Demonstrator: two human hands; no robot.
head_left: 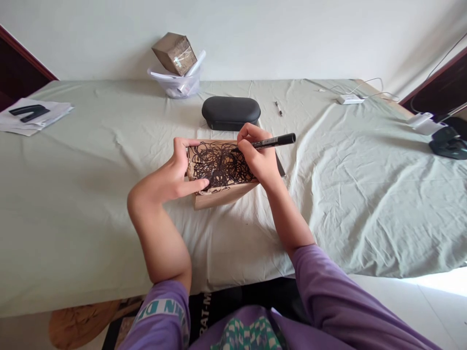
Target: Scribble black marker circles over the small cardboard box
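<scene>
A small brown cardboard box [219, 192] lies on the cloth-covered table [91, 194], its top face covered in black scribbles. My left hand [178, 177] grips the box's left end, thumb on the near edge and fingers over the far edge. My right hand [257, 155] is closed round a black marker [273, 141], with its tip pressed on the box's top right part and its back end pointing right.
A dark oval case [231, 113] lies just behind the box. Farther back stands a clear bowl [177, 85] holding another cardboard box [175, 52]. Papers with a stapler [29, 113] sit far left. A pen [278, 108], a white charger [349, 99] and dark devices [450, 141] lie right.
</scene>
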